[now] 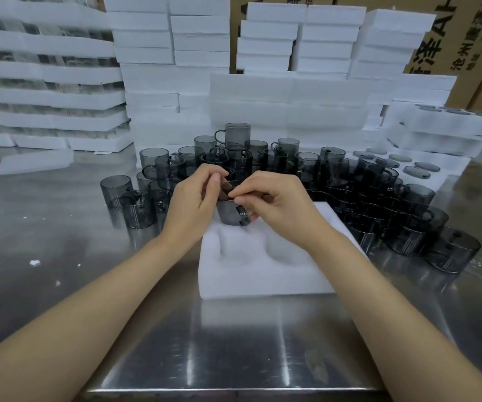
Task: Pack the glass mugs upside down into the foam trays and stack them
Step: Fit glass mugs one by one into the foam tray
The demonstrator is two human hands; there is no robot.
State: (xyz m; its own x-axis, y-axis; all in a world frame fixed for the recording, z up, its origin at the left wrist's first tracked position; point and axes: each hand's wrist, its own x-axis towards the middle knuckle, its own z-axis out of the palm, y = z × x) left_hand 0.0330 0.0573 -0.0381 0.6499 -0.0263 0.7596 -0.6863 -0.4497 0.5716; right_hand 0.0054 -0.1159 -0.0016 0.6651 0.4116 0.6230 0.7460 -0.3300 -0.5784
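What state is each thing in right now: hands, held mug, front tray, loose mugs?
Left hand: gripping the held mug.
Right hand: pinching at its rim.
Held mug: above the tray's far edge.
Front foam tray: visible pockets empty.
Loose mugs: unpacked on the steel table.

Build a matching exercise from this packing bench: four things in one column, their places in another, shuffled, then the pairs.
Things:
1. smoky grey glass mug in the hands
2. white foam tray with round hollows
3. single mug perched highest on the pile
4. brown cardboard boxes

Places:
A. behind the foam stacks
B. over the tray's far left corner
C. on the steel table, near edge
D. top of the mug cluster

Pairs: 1-B, 2-C, 3-D, 4-A
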